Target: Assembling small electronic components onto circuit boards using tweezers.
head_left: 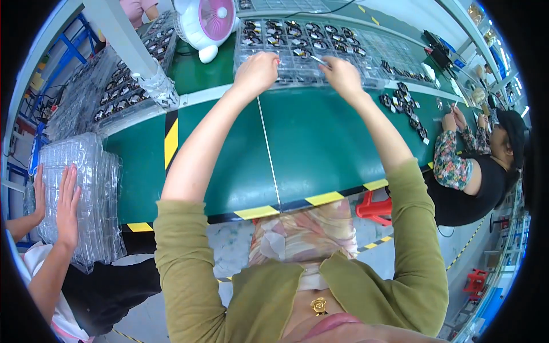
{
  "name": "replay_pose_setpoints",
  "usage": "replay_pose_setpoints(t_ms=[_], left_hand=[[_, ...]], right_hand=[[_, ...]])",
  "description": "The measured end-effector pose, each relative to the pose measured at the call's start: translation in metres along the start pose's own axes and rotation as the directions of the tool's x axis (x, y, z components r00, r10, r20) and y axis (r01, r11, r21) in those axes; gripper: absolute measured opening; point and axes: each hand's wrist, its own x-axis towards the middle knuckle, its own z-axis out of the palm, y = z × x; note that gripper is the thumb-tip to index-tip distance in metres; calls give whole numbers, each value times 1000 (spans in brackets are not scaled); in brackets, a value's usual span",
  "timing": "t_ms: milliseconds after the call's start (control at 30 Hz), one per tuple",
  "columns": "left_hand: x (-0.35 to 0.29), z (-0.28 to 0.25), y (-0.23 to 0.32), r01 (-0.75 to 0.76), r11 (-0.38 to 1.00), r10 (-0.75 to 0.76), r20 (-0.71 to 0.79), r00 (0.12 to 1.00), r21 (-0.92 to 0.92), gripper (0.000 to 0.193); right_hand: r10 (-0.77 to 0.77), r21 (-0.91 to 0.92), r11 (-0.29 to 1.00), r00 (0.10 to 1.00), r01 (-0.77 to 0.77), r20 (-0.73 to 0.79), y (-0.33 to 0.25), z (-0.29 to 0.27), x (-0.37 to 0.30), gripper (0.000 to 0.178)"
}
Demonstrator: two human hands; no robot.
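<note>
Both my arms reach forward to a clear plastic tray (297,73) on the far side of the green bench, with small black coiled cables (301,52) with white tags in its compartments. My left hand (257,72) is closed at the tray's near left part; what its fingers hold, if anything, is hidden. My right hand (343,75) pinches a thin, light-coloured, stick-like piece (317,59), its tip pointing left over the tray's near row. I cannot make out its exact kind.
A white and pink fan (214,23) stands behind my left hand. Loose black cables (403,106) lie to the right. At left, another person's hands (67,206) press a stack of clear trays (91,200). A co-worker (483,166) sits at right; a metal post (123,46) rises at left.
</note>
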Motion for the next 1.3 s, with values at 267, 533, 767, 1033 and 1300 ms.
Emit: replay_pose_setpoints(t_ms=[267,533,767,1033,1300], left_hand=[[86,38,-69,231,843,-284,36,958,486,20],[131,35,-111,344,839,-458,207,864,421,25],[135,43,-107,368,925,-377,125,918,90,37],[145,81,-94,257,921,-339,278,899,294,32],[144,77,-125,298,954,-292,261,920,16,37]], right_hand=[[-31,-205,976,979,73,202,-17,60,75,26],[174,249,922,893,-295,414,16,50,117,37],[33,-80,997,954,-10,298,4,64,134,44],[42,-9,999,960,-41,276,-10,79,139,44],[160,313,916,945,-250,287,58,37,157,46]])
